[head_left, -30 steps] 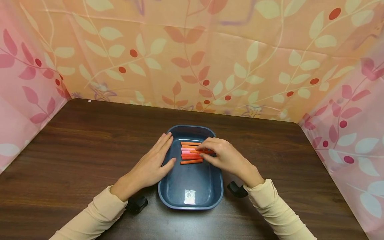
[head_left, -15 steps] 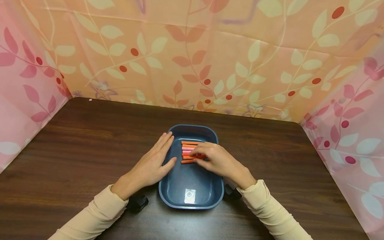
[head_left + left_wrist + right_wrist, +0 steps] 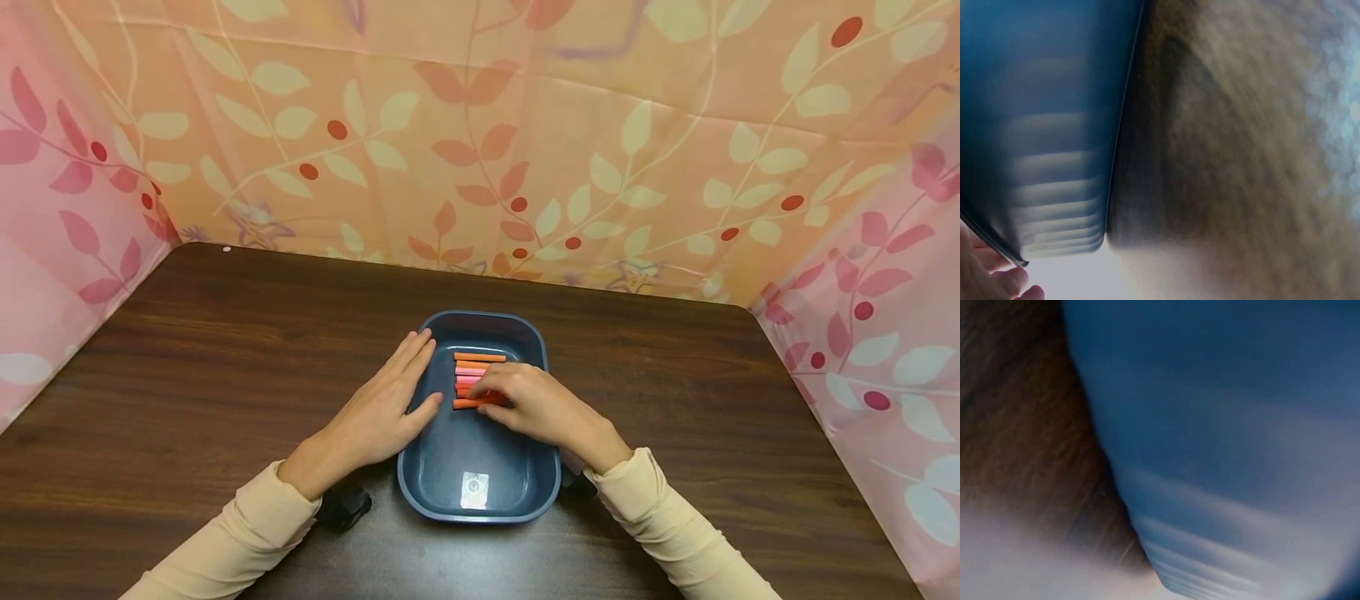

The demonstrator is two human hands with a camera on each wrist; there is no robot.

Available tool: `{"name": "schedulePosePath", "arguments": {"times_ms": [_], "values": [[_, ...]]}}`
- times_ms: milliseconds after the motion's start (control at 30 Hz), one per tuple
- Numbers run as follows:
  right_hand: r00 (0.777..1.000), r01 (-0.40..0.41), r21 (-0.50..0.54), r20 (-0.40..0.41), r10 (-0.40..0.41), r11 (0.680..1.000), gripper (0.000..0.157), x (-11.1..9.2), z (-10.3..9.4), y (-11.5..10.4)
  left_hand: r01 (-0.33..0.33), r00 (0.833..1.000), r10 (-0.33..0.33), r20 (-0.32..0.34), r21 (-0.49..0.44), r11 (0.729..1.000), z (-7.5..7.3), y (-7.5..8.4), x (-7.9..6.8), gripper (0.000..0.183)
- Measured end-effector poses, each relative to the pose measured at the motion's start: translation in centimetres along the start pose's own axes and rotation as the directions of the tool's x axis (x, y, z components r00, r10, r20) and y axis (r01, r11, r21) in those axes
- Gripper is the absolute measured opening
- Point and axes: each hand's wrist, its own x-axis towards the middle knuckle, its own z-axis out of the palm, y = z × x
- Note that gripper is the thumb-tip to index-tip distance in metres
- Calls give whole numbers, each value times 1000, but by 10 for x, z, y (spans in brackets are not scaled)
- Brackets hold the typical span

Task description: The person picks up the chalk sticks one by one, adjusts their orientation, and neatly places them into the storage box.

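Observation:
In the head view a dark blue plastic tub holds several short sticks, orange, pink and red, lying side by side in a row. They look like crayons or chalk. My left hand rests with straight fingers on the tub's left rim. My right hand reaches in over the right side. Its thumb and fingers pinch around the orange stick at the near end of the row and cover the right ends of the neighbouring sticks. An orange stick at the far end lies uncovered. In the left wrist view, fingertips show at the tub's rim.
The tub stands on a dark wood table. A patterned cloth hangs behind it and along both sides. Black wrist-worn devices sit under the sleeves. Both wrist views mostly show the tub's outer wall.
My right hand has lowered an orange stick into the row, then shifted slightly left and toward me to the nearest stick. The left hand stays in place.

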Motion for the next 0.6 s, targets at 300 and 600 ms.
{"name": "schedulePosePath", "arguments": {"times_ms": [300, 600], "values": [[998, -35, -57, 44, 38, 998, 20, 1, 3, -2, -3, 1000, 3, -5, 1, 1000, 0, 0, 0, 73], [995, -67, -109, 62, 74, 992, 19, -1, 3, -3, -5, 1000, 5, -10, 3, 1000, 1, -1, 1, 73]]}}
